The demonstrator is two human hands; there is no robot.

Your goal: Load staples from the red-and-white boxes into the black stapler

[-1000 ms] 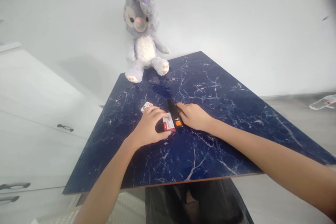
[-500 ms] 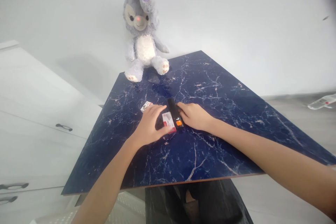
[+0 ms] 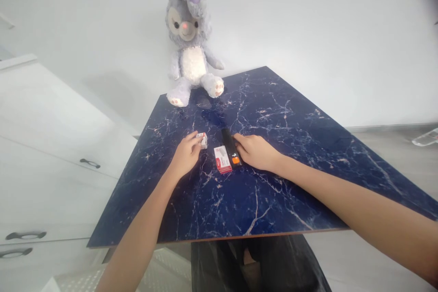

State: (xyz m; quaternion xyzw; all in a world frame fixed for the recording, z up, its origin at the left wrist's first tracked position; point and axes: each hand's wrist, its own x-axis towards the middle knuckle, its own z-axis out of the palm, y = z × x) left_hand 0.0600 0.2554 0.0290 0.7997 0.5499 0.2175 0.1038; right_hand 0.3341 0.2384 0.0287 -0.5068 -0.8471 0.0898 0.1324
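A small white box with red print [image 3: 203, 140] is between the thumb and fingers of my left hand [image 3: 186, 153], low over the table or resting on it; I cannot tell which. To its right lies a red-and-white staples box [image 3: 223, 159], flat on the tabletop. The black stapler [image 3: 230, 143] with an orange patch lies along that box's right side, close against it. My right hand [image 3: 256, 150] is closed at the stapler's right side, its curled fingers partly hidden.
The blue marbled table [image 3: 290, 182] carries everything. A grey plush rabbit [image 3: 193, 61] sits at its far left edge, against the white wall. White cabinets [image 3: 61, 146] with dark handles stand to the left. A clear plastic object [image 3: 426, 138] lies on the floor at right.
My left hand has moved left, away from the staples box, and taken hold of the small white box, which has turned. My right hand stays by the stapler. The view has shifted slightly.
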